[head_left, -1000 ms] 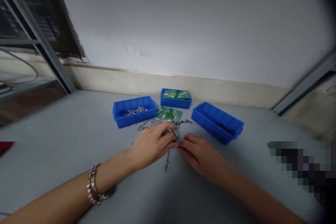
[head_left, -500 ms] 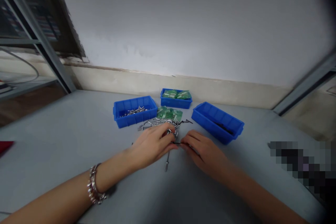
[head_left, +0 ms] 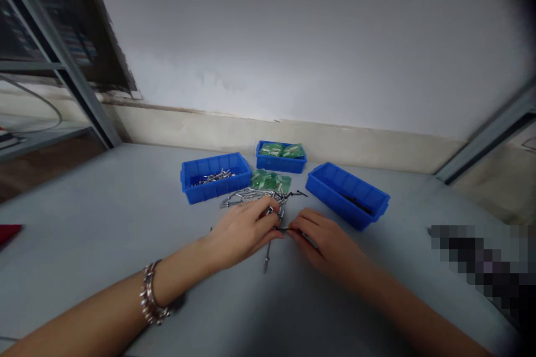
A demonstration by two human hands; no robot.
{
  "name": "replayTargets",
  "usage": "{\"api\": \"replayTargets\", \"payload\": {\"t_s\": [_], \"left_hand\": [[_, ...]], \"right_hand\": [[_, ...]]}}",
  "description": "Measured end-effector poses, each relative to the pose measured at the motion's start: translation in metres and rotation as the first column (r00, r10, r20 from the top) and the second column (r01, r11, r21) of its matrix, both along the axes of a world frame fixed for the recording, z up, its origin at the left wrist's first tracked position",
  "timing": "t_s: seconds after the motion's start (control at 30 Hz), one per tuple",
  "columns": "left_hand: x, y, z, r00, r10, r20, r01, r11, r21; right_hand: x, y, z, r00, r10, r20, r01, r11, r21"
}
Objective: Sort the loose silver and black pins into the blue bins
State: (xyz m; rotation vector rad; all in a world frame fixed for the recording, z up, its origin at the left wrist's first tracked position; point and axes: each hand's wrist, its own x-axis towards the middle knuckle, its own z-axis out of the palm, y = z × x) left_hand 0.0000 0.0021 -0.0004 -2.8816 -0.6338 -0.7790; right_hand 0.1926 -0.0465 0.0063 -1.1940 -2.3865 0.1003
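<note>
My left hand (head_left: 247, 231) is closed in a pinch on one end of a thin dark rod-like piece (head_left: 283, 229). On the other end, the fingertips of my right hand (head_left: 322, 237) are pressed together. Slim silver metal pins (head_left: 251, 194) with thicker ends lie in a loose pile just beyond my left hand, some partly hidden by its fingers. One silver pin (head_left: 267, 259) sticks out below the left fingers, and I cannot tell whether that hand holds it. A few thin black pieces (head_left: 299, 193) lie at the pile's right edge.
Silver pins partly fill a blue bin (head_left: 215, 189) at the left. Green packets fill a smaller blue bin (head_left: 281, 164) at the back, with another green packet (head_left: 270, 181) before it. Dark pieces lie inside the right blue bin (head_left: 335, 201). Metal posts (head_left: 90, 97) frame the grey table.
Both hands hold almost the same pose, with only a slight shift of the fingers around the thin dark piece. The bins and the pile stay put.
</note>
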Motion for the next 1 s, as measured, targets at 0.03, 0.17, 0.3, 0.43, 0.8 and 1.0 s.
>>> {"api": "replayTargets", "payload": {"t_s": [0.03,0.17,0.3,0.43,0.8,1.0], "left_hand": [[0.0001,0.0001,-0.0002,1.000,0.001,-0.004,-0.001,1.000,-0.002],[0.0005,0.0003,-0.0012,1.000,-0.008,-0.008,0.008,1.000,0.011],[0.0004,-0.0005,-0.0007,1.000,-0.013,-0.015,0.014,1.000,0.014],[0.0002,-0.0020,0.0016,1.000,-0.004,0.024,0.004,1.000,0.019],[0.0003,-0.0020,0.0012,0.997,0.002,0.073,-0.006,0.999,0.051],[0.0001,-0.0021,0.0031,0.999,0.003,0.047,-0.004,1.000,0.030]], "right_hand": [[-0.0003,-0.0001,0.0001,1.000,-0.002,0.001,0.002,1.000,0.000],[-0.0004,-0.0007,0.0009,1.000,0.002,0.005,-0.002,1.000,0.002],[0.0014,-0.0013,0.0023,1.000,0.006,-0.007,-0.006,1.000,-0.007],[0.0015,-0.0012,0.0027,1.000,-0.005,0.008,0.005,1.000,-0.026],[-0.0007,-0.0013,-0.0008,1.000,0.017,0.026,-0.015,0.997,-0.077],[0.0011,-0.0017,0.0030,0.999,-0.007,0.035,0.008,1.000,-0.025]]}}
